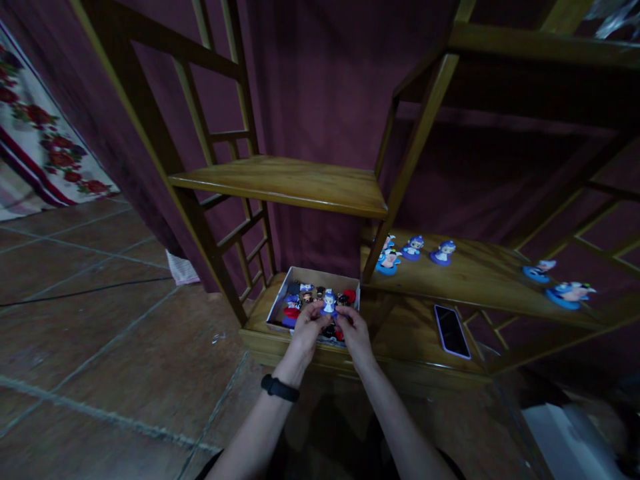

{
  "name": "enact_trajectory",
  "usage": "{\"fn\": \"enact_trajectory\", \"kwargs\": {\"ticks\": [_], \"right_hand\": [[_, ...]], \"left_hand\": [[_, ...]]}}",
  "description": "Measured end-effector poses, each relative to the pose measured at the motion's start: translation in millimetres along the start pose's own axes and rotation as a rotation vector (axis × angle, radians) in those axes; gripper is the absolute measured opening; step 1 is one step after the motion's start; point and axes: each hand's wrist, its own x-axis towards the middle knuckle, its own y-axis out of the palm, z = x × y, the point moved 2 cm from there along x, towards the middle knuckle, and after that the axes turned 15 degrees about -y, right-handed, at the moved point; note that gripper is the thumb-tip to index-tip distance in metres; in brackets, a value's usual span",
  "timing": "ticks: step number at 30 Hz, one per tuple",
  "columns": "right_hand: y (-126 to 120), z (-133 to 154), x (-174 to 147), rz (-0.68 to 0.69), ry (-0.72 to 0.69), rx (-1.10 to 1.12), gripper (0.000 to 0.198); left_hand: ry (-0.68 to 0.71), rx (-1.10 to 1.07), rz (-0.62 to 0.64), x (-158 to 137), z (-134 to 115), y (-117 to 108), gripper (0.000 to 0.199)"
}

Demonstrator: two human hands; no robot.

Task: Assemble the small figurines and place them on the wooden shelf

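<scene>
Between my two hands is a small figurine (329,302) in white and blue-purple on a purple round base. My left hand (309,325) grips the base from the left, fingers closed. From the right, my right hand (354,328) pinches the other side of the same base. Both hands are over an open cardboard box (281,301) that holds several more figurines, with red, black and purple parts showing. My hands hide the front part of the box. A black band (280,387) is on my left wrist.
A wooden shelf unit (280,180) stands before a dark red curtain (320,80). On its right shelf are two purple-based figurines (443,253) and several blue-based figurines (569,295). A phone (452,331) lies on the lower board. A white box (570,443) is at bottom right.
</scene>
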Motion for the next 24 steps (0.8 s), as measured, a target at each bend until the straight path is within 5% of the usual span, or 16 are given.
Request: {"fn": "enact_trajectory", "kwargs": {"ticks": [13, 24], "right_hand": [[-1.5, -2.5, 1.4, 0.04, -0.066, -0.034, 0.031], [-0.4, -2.8, 0.2, 0.048, -0.093, -0.046, 0.027]], "left_hand": [[-0.302, -0.214, 0.158, -4.6, -6.5, -1.8, 0.025], [-0.31, -0.206, 0.124, -6.2, -8.1, -2.4, 0.014]]}}
